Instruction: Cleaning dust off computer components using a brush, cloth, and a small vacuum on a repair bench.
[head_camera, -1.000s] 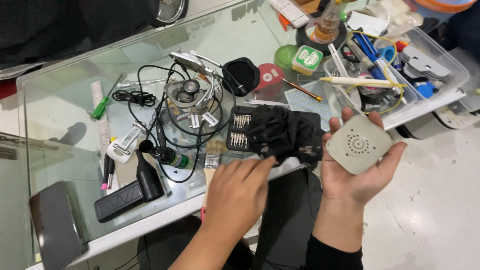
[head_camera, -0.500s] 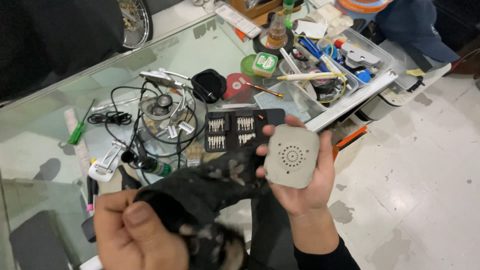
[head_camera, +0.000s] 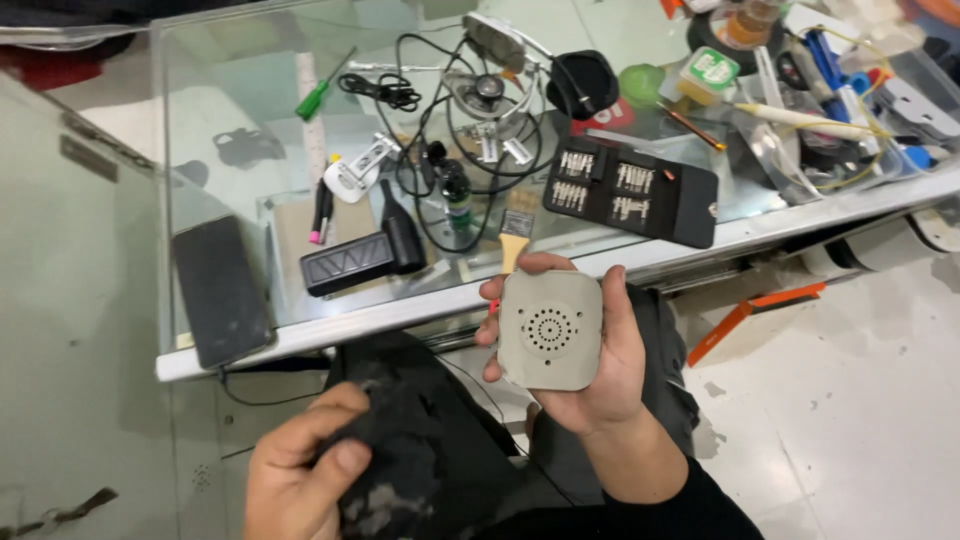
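Right hand (head_camera: 590, 370) cupped around a grey square speaker box (head_camera: 550, 332) — held just off the desk's (head_camera: 400, 310) front edge. Left hand (head_camera: 300, 470) clenched on what looks like a dark cloth (head_camera: 420, 440) — lower, nearer the body.

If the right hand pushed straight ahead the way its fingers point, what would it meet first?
Probably the glass table's front edge, then the small paintbrush lying just behind it. The right hand holds the grey speaker box in front of that edge; depth is unclear.

Matt grey plastic speaker box (head_camera: 550, 330), dusty black cloth (head_camera: 420, 450), glossy glass tabletop (head_camera: 230, 130).
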